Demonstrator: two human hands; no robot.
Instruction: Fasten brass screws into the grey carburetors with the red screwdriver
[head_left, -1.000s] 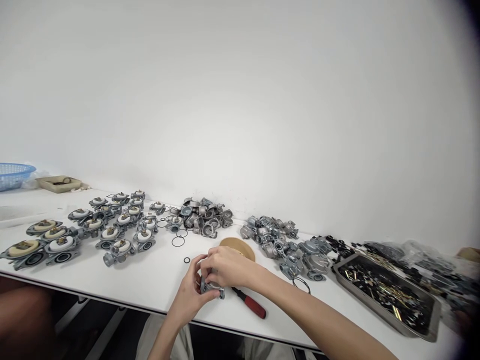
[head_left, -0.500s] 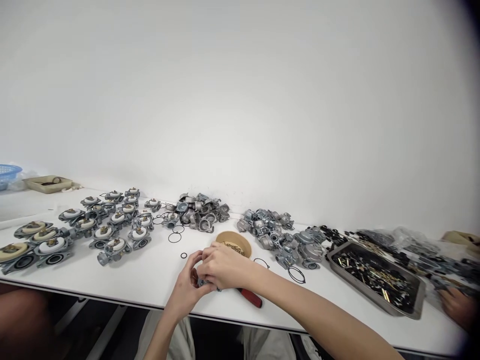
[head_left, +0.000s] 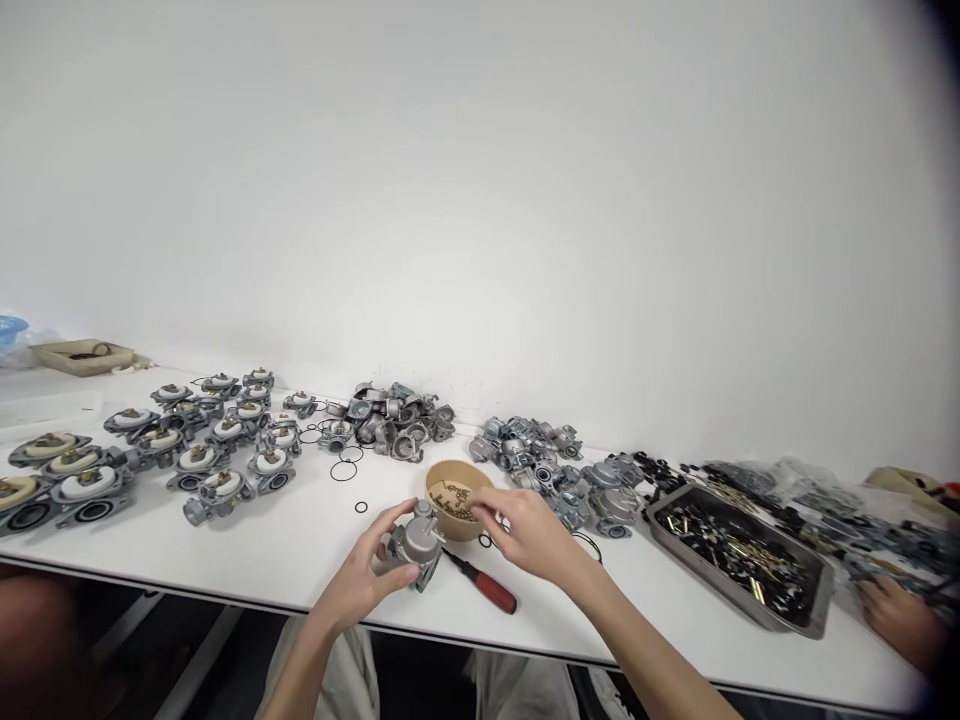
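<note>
A grey metal carburetor (head_left: pixel 418 540) with a domed bowl on top stands near the table's front edge. My left hand (head_left: pixel 364 575) grips it from the left, thumb in front and fingers behind. Beyond it sits a tan round bowl (head_left: pixel 487 478) holding small brass-coloured screws (head_left: pixel 454 497). My right hand (head_left: pixel 529 530) reaches over the bowl's right side with fingertips pinched together inside; what lies between them is hidden. A screwdriver (head_left: pixel 491 590) with a red and black handle lies just right of the carburetor.
Carburetor bodies with white rings (head_left: pixel 223 482) spread across the left. Metal float bowls (head_left: pixel 405 415) and more carburetors (head_left: pixel 525 445) are heaped behind. A metal tray (head_left: pixel 739 590) of small parts stands right, near another person's hand (head_left: pixel 896 615). Black rubber rings (head_left: pixel 345 470) lie about.
My right hand has left the carburetor and moved right to the screw bowl. The carburetor, hidden before, now shows in my left hand. The view has shifted slightly.
</note>
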